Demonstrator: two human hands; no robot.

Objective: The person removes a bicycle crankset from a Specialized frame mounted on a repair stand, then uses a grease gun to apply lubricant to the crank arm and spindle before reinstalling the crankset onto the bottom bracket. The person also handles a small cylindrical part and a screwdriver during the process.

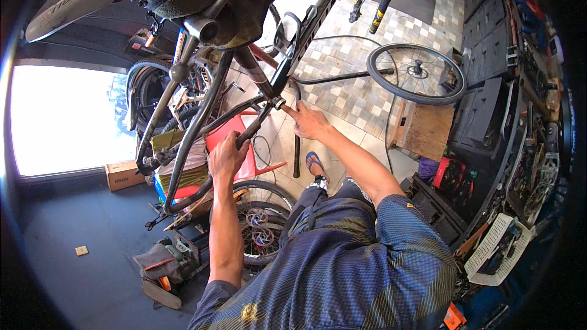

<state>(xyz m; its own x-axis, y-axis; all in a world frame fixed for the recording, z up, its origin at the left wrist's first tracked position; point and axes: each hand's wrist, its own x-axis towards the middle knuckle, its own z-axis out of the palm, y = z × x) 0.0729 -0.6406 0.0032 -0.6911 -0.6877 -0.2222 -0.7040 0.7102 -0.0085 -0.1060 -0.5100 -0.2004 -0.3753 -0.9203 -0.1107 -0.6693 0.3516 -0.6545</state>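
Head view, looking down past both forearms to a dark bike frame (257,126) just ahead of the hands and between them. Gripping a rear tube of that frame with the left hand (226,157), fingers closed around it. Reaching up to the metal crank hole (278,104) with the right hand (310,121), index finger stretched out to the near side of the hole, other fingers partly curled. Hard to tell from here whether bare at the fingertip or pinching something small.

As for progress, apparently well short of a rideable bike. Bare at the rear, with no wheel between the tubes near the left hand; no chain or pedals to be made out around the right fingertip either. Probably in the middle of checking or working on the crank hole, judging by the pointing finger, with wheels and drive parts left to fit. Impossible to say from this alone whether taking apart or putting together.

Beyond the right hand and further right, a loose wheel (417,70) near a wooden box (428,127). Well ahead of the right hand, a pair of fork legs (385,7). Below the left hand, more wheels (263,235) with coloured discs. Close beyond the left hand, a red chair (221,139).
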